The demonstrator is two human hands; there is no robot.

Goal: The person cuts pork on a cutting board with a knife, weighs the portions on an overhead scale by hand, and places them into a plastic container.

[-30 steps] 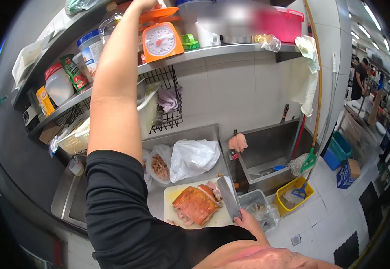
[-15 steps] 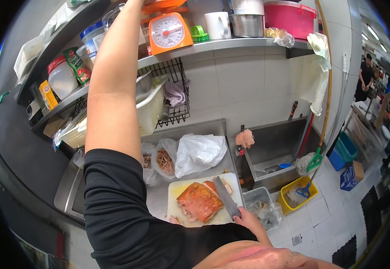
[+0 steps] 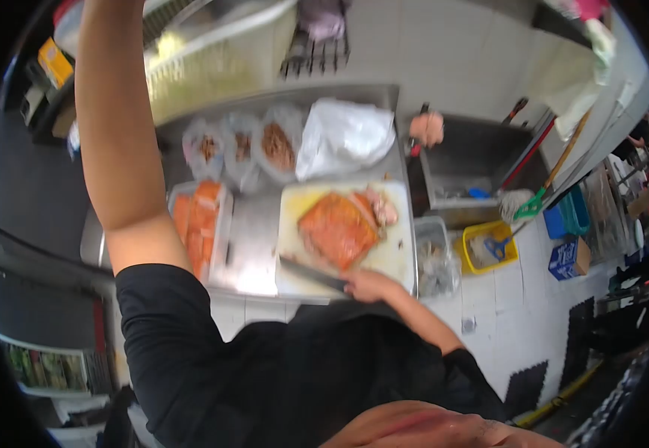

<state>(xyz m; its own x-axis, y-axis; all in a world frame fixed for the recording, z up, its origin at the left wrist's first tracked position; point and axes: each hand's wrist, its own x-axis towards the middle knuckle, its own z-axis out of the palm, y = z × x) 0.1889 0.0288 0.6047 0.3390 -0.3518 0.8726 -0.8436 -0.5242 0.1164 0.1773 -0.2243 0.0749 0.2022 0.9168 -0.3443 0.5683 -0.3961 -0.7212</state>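
My right hand (image 3: 365, 285) is closed around the handle of a long-bladed knife (image 3: 311, 272). The blade lies low over the near edge of a white cutting board (image 3: 295, 200), pointing left. Just beyond it on the board sits a large slab of browned, reddish meat (image 3: 337, 228), with pale pieces (image 3: 381, 209) at its far right corner. My left arm (image 3: 121, 134) reaches up past the top edge of the view, so that hand is hidden. Beside this arm, a white tray (image 3: 224, 235) holds several orange-brown slabs.
Behind the board are bags of shredded meat (image 3: 276, 145) and a white plastic bag (image 3: 345, 138). A steel sink (image 3: 444, 168) stands to the right, with a yellow bucket (image 3: 489, 254) on the floor. A pale basket (image 3: 212, 78) hangs over the counter's back left.
My view has tilted down, bringing the tray of slabs into sight. My right hand has swung the knife from the meat's right side to its near side. My left arm stays raised.
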